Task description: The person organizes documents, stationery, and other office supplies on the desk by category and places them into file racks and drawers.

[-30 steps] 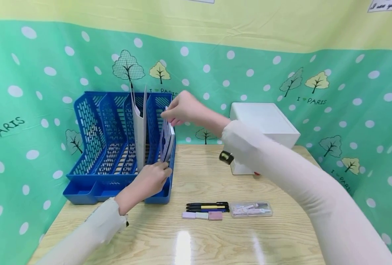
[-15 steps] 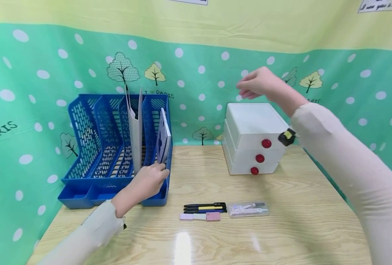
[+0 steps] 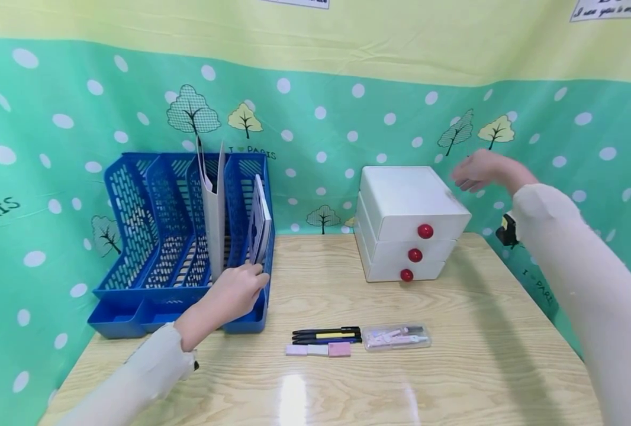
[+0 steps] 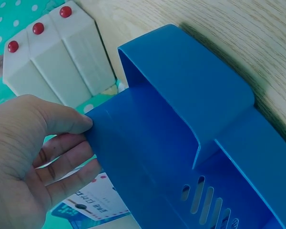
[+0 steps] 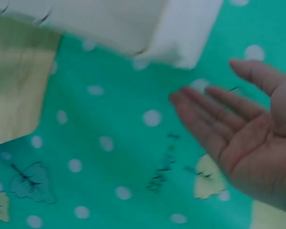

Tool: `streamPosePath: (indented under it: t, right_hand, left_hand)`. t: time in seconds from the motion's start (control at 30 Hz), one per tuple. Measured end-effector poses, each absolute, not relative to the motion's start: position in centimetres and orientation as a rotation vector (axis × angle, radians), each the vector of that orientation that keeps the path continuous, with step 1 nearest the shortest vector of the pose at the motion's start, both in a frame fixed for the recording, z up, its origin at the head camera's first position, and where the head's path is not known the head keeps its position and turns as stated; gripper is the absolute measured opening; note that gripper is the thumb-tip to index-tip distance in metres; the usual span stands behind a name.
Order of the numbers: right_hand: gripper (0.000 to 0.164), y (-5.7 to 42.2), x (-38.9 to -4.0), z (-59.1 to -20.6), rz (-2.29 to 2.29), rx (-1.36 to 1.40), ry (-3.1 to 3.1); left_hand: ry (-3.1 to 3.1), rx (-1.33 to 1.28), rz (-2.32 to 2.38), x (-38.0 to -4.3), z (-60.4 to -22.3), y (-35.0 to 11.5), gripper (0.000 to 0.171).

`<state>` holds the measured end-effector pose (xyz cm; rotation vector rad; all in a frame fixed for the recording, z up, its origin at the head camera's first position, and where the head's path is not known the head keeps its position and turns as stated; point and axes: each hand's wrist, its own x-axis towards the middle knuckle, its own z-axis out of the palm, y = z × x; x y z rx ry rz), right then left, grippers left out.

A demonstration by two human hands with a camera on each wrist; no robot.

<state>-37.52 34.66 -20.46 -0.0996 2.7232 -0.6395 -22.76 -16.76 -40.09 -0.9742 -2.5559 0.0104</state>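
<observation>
My left hand [image 3: 234,294] pinches the front rim of a blue desktop file rack [image 3: 243,324], thumb on one side and fingers on the other. In the left wrist view the thumb presses the edge of the blue plastic wall [image 4: 119,129]. Thin notebooks [image 3: 260,223] lean upright in the rack's rightmost slot, just behind that hand. A white folder [image 3: 215,228] stands one slot to the left. My right hand [image 3: 485,168] is in the air beside the white drawer box [image 3: 411,192]. Its fingers are extended and hold nothing, as the right wrist view shows the bare palm [image 5: 257,148].
Three red knobs mark the drawer box's front. On the wooden table [image 3: 321,296] lie black pens [image 3: 326,336], small pastel erasers [image 3: 318,350] and a clear case [image 3: 396,337] with a compass set inside. A green polka-dot cloth [image 3: 321,136] hangs behind.
My right hand has let go of the notebooks and moved right, past the drawer box. The notebooks stay in the slot. My left hand keeps its grip on the rack.
</observation>
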Motion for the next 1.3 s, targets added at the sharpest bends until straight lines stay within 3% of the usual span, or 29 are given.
streamPosePath:
  t: [0.3, 0.6, 0.9, 1.3]
  right_hand:
    - [0.057, 35.9, -39.0, -24.6, -0.872, -0.088, 2.628]
    - [0.061, 36.2, -38.9, -26.0, -0.962, -0.025, 2.682]
    - [0.057, 31.3, -38.1, -26.6, -1.025, -0.130, 2.621]
    - [0.049, 23.1, -36.9, -26.5, -1.192, -0.005, 2.553]
  left_hand:
    - [-2.564, -0.968, 0.002, -22.7, -39.9, -16.9, 0.005]
    - [-2.570, -0.986, 0.009, -22.9, -39.5, -16.6, 0.005]
    - [-2.623, -0.961, 0.021, -22.9, -39.0, -16.6, 0.002]
    - [-2.256, -1.112, 0.003, -22.4, -36.0, -12.7, 0.009]
